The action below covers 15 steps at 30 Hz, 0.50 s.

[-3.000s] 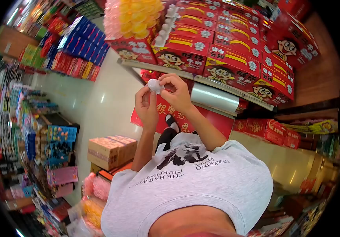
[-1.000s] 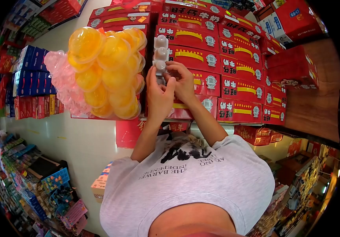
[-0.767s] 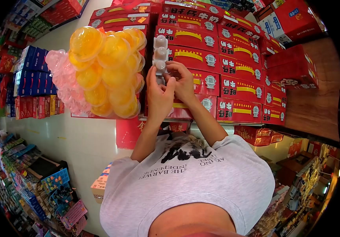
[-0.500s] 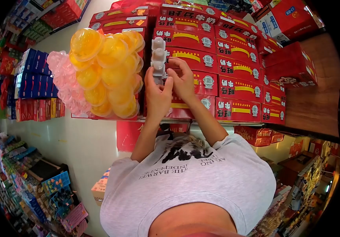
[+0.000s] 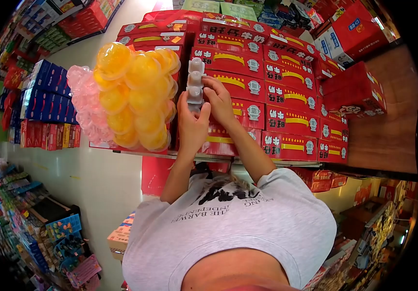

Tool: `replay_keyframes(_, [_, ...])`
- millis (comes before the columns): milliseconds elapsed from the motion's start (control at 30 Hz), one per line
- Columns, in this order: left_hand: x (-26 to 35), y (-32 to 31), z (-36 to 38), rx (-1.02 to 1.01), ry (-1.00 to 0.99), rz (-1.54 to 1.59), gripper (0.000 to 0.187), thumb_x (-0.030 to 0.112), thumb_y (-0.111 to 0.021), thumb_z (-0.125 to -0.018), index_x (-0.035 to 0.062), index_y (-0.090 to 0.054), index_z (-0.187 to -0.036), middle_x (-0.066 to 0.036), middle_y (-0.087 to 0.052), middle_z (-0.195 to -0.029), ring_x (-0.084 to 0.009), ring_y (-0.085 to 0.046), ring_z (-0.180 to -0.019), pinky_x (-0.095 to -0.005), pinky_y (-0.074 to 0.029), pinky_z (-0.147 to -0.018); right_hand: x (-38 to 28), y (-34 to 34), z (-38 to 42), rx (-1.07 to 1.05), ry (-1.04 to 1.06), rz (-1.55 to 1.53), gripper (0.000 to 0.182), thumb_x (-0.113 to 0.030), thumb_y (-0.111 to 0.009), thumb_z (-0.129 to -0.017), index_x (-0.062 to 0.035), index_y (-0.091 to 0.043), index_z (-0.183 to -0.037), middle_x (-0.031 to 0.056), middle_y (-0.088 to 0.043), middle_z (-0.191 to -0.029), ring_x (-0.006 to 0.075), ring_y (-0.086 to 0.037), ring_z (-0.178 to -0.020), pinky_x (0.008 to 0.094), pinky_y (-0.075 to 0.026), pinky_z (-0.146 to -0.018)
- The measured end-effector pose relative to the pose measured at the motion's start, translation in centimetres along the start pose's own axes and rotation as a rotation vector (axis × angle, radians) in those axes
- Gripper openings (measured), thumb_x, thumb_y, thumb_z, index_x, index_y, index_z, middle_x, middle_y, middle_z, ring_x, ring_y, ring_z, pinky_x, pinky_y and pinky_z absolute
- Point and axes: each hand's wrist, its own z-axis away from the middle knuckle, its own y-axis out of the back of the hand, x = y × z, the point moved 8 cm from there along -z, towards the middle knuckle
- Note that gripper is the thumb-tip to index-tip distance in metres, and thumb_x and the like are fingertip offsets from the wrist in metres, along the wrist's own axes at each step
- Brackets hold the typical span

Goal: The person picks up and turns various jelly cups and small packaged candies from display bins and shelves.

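Observation:
A narrow clear-and-white plastic pack (image 5: 195,80) with a row of rounded, egg-like bumps lies lengthwise over the red milk cartons (image 5: 233,82). My left hand (image 5: 192,127) grips its near end, with the fingers along the left side and the thumb at the right. My right hand (image 5: 220,101) has curled fingers and thumb against the pack's right edge. Just left of my hands is a stack of round clear shells with yellow contents (image 5: 138,92). Pink ones (image 5: 90,104) stand beyond it. The pack's nearest part is partly hidden by my fingers.
A red gift box (image 5: 354,92) stands on the brown wooden surface (image 5: 378,131) at right. Blue boxes (image 5: 49,94) are stacked at left across the aisle floor (image 5: 82,194). Crowded shelves line the lower left. A cardboard carton (image 5: 120,235) sits beside my shirt.
The whole view has shifted slightly, so the cartons and hands appear lower. Both hands stay at the plastic pack, and my right fingers sit a little closer to its edge.

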Motion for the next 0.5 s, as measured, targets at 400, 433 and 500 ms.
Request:
replay_keyframes(400, [-0.77,-0.05,0.26,0.015,0.021,-0.041,0.066,0.020,-0.065,-0.093,0.0005,-0.030,-0.145,-0.008,-0.062,-0.095,-0.0074,-0.056,-0.062,-0.0203,-0.040,-0.046,0.33,0.20,0.07,0.013,0.049,-0.041,0.032,-0.011,-0.053,-0.091,0.0069,-0.061,-0.117,0.0161,-0.058,-0.131,0.0234,-0.058,-0.115,0.0319,-0.046,-0.096])
replay_keyframes(433, [-0.64,-0.07,0.35,0.015,0.020,-0.046,0.066,0.020,-0.065,-0.093,0.0006,-0.030,-0.145,-0.008,-0.062,-0.094,-0.0073,-0.056,-0.062,-0.0203,-0.040,-0.046,0.39,0.21,0.07,0.013,0.051,-0.043,0.032,-0.011,-0.053,-0.091,0.0069,-0.061,-0.117,0.0161,-0.058,-0.131,0.0234,-0.058,-0.115,0.0319,-0.046,-0.096])
replay_keyframes(500, [-0.24,-0.14,0.59,0.022,0.014,-0.041,0.066,0.020,-0.065,-0.093,0.0002,-0.029,-0.146,-0.008,-0.062,-0.094,-0.0074,-0.056,-0.062,-0.0205,-0.041,-0.047,0.53,0.23,0.13,0.008,0.058,-0.051,0.032,-0.011,-0.053,-0.091,0.0067,-0.061,-0.116,0.0159,-0.058,-0.131,0.0235,-0.059,-0.114,0.0321,-0.046,-0.096])
